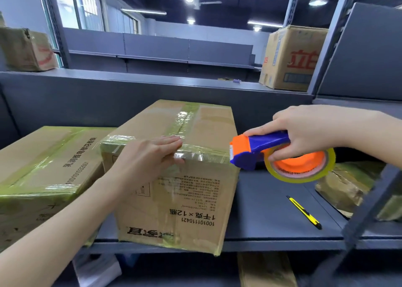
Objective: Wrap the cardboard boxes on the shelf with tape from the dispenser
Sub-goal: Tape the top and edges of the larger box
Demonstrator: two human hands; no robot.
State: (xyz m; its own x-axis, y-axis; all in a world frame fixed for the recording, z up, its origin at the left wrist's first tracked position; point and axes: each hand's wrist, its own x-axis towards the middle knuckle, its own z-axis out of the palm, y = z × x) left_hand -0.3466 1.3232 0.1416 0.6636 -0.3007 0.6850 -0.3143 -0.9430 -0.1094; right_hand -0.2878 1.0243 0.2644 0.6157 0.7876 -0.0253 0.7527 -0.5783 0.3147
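Head view: centre box (174, 178) on shelf (272, 199), mid-frame, tape run along its top front edge looks just laid. Left hand (150, 154) flat, fingers straight, pressing tape down. Right hand (304, 132), centre-right, curled round dispenser (256, 149), blade at box's right corner. Next prob: cut/tear tape, needs a sharp tilt.

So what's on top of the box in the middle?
Shiny clear tape runs along its top seam and front edge, and the left hand presses flat on that front edge. The box is closed, so its contents are hidden; the hand covers some tape.
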